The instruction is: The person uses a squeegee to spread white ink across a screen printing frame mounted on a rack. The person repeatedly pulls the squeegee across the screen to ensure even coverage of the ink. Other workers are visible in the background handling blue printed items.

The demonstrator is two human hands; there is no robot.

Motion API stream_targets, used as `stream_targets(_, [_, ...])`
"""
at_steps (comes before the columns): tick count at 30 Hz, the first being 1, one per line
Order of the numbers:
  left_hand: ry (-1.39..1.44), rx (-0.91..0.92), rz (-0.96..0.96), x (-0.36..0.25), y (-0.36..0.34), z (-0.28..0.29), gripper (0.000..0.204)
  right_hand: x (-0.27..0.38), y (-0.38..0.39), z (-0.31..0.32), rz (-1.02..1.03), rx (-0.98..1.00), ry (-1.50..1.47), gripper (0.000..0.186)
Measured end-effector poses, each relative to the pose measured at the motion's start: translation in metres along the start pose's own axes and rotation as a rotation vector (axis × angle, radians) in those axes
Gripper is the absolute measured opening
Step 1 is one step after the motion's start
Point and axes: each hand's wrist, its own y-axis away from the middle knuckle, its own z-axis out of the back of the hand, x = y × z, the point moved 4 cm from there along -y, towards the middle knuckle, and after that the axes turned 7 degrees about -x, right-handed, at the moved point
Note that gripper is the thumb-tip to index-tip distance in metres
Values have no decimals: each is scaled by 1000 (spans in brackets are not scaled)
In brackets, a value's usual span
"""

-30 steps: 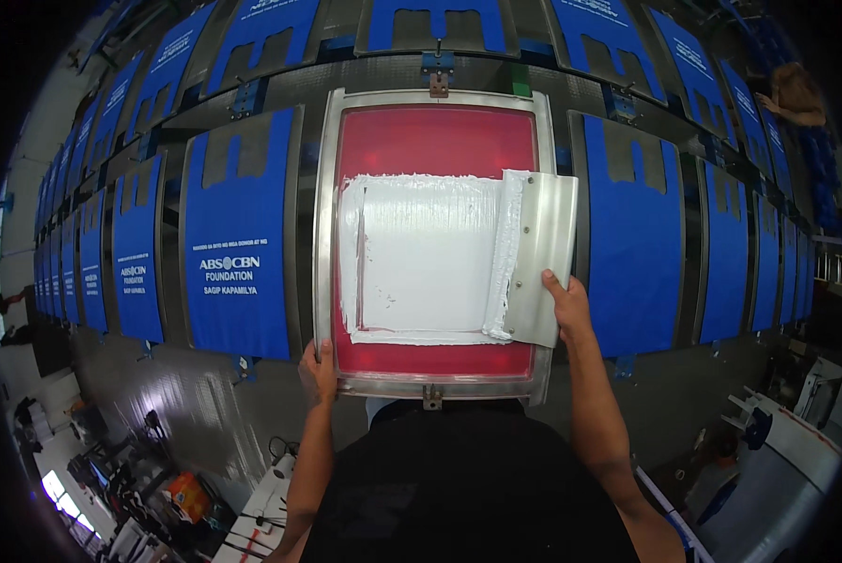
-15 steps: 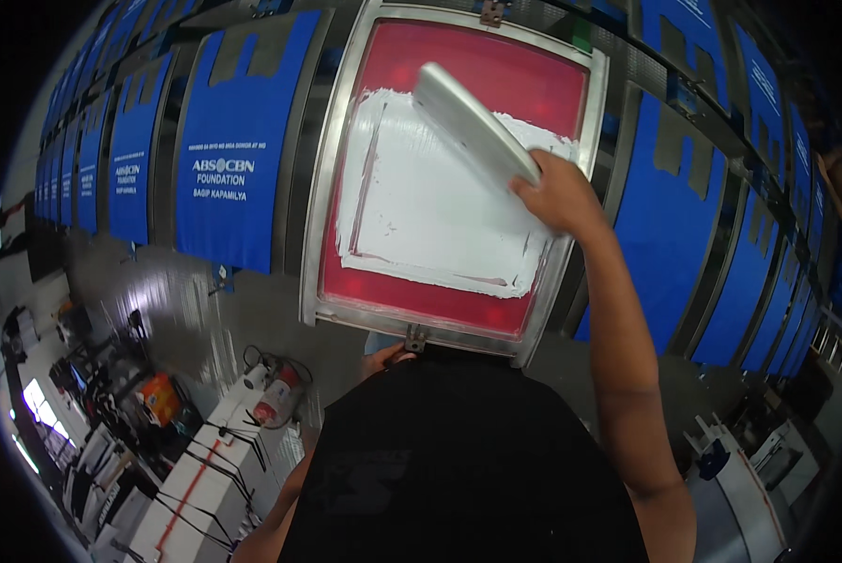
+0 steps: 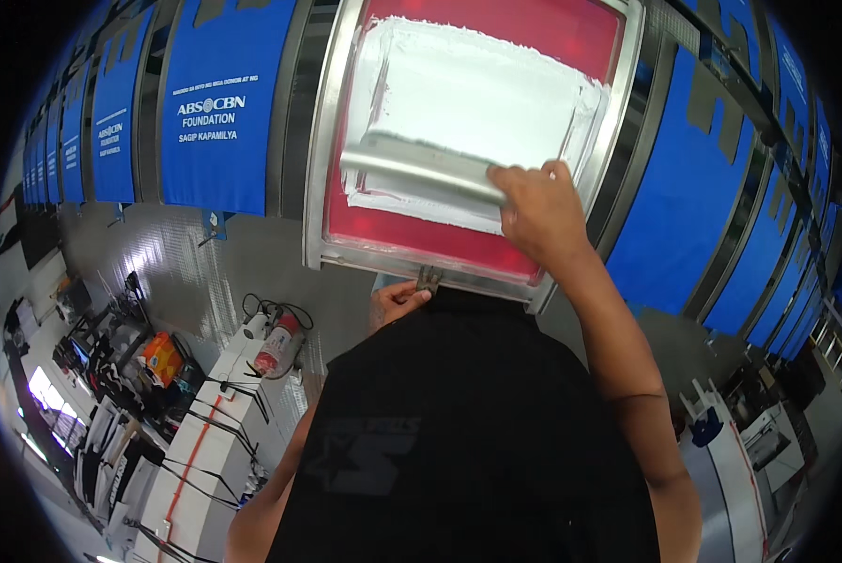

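Note:
A metal-framed screen (image 3: pixel 329 141) with red mesh (image 3: pixel 388 228) carries a broad layer of white paste (image 3: pixel 468 84). My right hand (image 3: pixel 543 211) is closed round the right end of a long metal squeegee (image 3: pixel 416 167), which lies crosswise over the lower part of the paste. My left hand (image 3: pixel 398 302) has its fingers pinched at a small metal bracket (image 3: pixel 429 280) on the middle of the screen's front edge. My torso in a black shirt hides part of that forearm.
Rows of blue fabric pieces (image 3: pixel 214 56) lie on metal boards either side of the screen. Below left are a white bench (image 3: pixel 196 450) with black cables, a red-and-white cylinder (image 3: pixel 275 347), an orange object (image 3: pixel 161 359) and clutter. White equipment (image 3: pixel 721 497) stands lower right.
The squeegee has gone from upright at the right side, through diagonal, to crosswise low on the screen. My left hand has moved from the left corner to the front bracket. The view has shifted.

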Motion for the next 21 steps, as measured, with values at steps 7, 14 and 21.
stream_targets(7, [-763,-278,-1219,-104,10,35,52,34,45,-30,-117,182,-115,38])
stream_targets(14, [-1199,-108,-1276,-205,-48,49,49,11,72,-18,-236,-104,45,31])
stream_targets(21, [-1077,2,-1161,-177,-46,51,32,9,118,-53,-464,-335,29,19])
